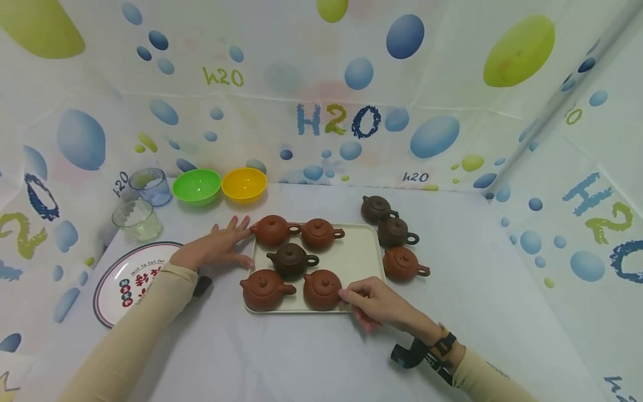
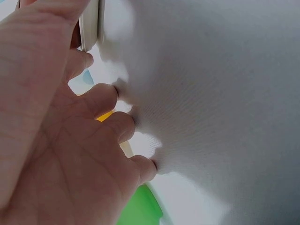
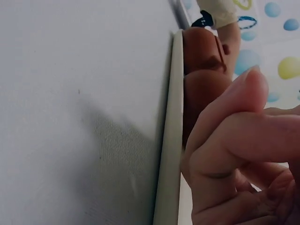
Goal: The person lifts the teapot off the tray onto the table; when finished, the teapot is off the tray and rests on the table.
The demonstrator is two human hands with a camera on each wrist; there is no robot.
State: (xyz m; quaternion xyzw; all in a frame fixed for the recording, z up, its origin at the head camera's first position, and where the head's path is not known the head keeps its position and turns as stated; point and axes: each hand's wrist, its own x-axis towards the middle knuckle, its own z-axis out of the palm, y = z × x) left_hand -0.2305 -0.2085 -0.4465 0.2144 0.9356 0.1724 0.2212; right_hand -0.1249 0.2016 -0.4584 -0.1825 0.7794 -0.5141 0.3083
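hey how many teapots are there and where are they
8. Five sit on the cream tray: back left, back right, middle, front left, front right. Three stand on the table right of it: far, middle, near.

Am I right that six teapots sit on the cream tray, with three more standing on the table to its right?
Not quite: the cream tray holds five teapots, not six, four reddish brown and one dark brown teapot in the middle. The head view shows this. The three more teapots do stand on the table to the tray's right, as you said.
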